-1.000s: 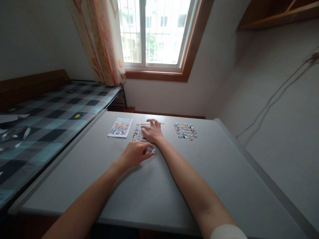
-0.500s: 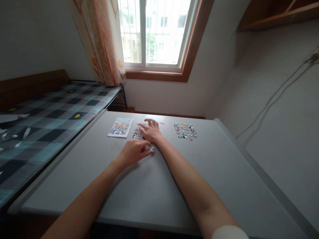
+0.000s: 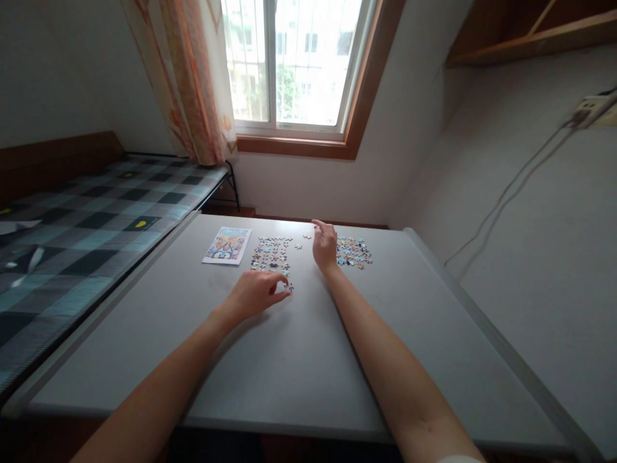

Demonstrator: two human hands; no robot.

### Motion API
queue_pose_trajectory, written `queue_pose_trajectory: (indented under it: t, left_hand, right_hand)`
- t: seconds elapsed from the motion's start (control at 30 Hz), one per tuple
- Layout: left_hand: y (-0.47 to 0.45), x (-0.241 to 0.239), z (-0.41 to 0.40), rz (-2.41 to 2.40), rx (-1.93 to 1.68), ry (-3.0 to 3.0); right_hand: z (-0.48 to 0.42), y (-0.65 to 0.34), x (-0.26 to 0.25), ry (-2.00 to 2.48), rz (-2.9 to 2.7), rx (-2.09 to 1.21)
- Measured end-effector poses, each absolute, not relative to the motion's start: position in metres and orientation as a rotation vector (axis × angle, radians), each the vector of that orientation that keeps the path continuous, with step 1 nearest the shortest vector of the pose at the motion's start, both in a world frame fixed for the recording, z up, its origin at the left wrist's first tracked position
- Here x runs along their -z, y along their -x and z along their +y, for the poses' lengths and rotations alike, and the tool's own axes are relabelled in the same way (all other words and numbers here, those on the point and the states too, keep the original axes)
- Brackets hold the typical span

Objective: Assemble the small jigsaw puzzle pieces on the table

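Observation:
My left hand (image 3: 258, 292) rests low over the table, thumb and fingertips closing around a small puzzle piece (image 3: 290, 287) at the near right corner of a partly laid-out puzzle (image 3: 274, 249). That puzzle is a block of spaced rows of colourful pieces. To its right, my right hand (image 3: 326, 245) is raised slightly above the table, fingers loosely bent and apart, the index stretched leftward; nothing shows in it. Just past it lies a pile of loose puzzle pieces (image 3: 355, 251), its left edge partly covered by the hand. Two stray pieces (image 3: 299, 246) lie between the block and my right hand.
A printed picture card (image 3: 226, 245) lies left of the laid-out pieces on the grey table (image 3: 289, 366). A bed with a checked mattress (image 3: 96, 225) stands along the left. Beyond the table is a window (image 3: 303, 64); a cord (image 3: 506, 186) hangs on the right wall.
My right hand has moved right, from over the laid-out pieces to beside the loose pile, uncovering the rows. My left hand stays by the same piece. The view has turned slightly right.

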State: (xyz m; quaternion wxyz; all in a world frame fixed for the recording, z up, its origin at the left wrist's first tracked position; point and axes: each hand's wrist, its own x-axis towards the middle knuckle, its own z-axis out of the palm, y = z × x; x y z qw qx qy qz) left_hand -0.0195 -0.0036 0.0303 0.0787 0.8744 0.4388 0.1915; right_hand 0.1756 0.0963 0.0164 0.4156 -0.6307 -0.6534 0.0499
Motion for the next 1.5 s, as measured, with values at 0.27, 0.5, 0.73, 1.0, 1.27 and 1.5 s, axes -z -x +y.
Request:
queue_pose_trajectory:
  t: [0.27, 0.5, 0.73, 1.0, 1.27, 1.5]
  left_hand:
    - [0.019, -0.030, -0.004, 1.332, -0.508, -2.603]
    - [0.020, -0.028, -0.002, 1.382, -0.508, -2.592]
    - [0.020, -0.030, -0.003, 1.371, -0.518, -2.600]
    - [0.020, -0.029, -0.003, 1.359, -0.515, -2.610]
    - [0.019, -0.028, -0.003, 1.350, -0.509, -2.604]
    - [0.019, -0.031, -0.004, 1.382, -0.490, -2.610]
  right_hand:
    - [0.091, -0.198, 0.004, 1.491, -1.457, -0.298]
    - [0.086, -0.185, 0.014, 1.372, -1.782, -0.218]
    - [0.067, -0.173, 0.007, 1.539, -2.113, -0.205]
    - [0.074, -0.175, 0.012, 1.547, -1.912, -0.273]
    - [0.067, -0.172, 0.008, 1.574, -2.004, -0.255]
    - [0.065, -0.171, 0.005, 1.608, -2.066, -0.178]
